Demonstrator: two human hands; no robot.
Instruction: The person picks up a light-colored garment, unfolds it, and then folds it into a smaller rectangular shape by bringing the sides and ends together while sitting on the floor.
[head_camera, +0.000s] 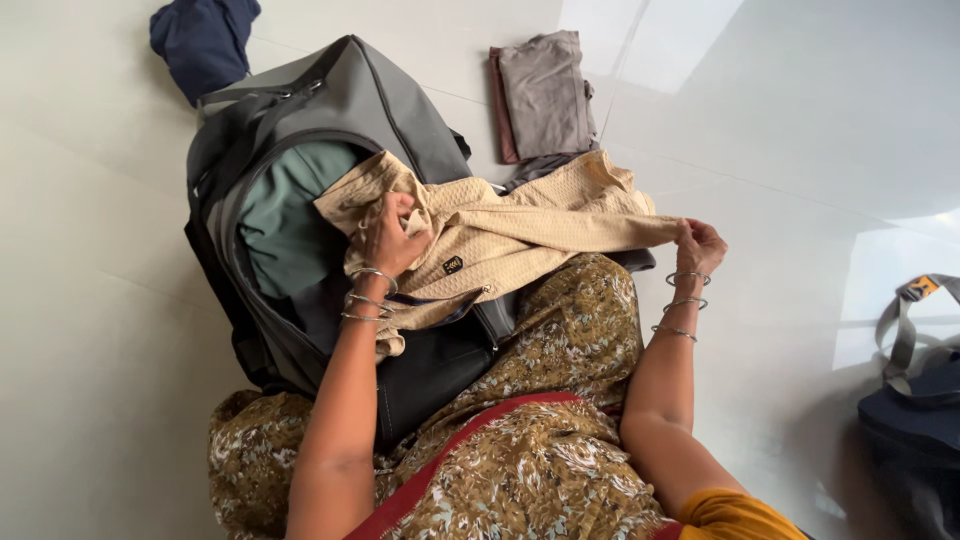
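Over the open grey bag (330, 110) on the floor, both hands stretch a beige top (520, 235). Her left hand (388, 238) is fisted in one end above the bag's mouth; her right hand (698, 245) pinches the other end above her lap. Folded clothes (545, 95) lie nearby.

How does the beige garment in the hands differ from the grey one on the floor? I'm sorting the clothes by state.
The beige garment is stretched out, gripped by the left hand and right hand above the grey bag; the grey garment lies folded and untouched on the floor. The beige one has a raised woven texture, the grey one looks smooth. Both are plain-coloured cloth.
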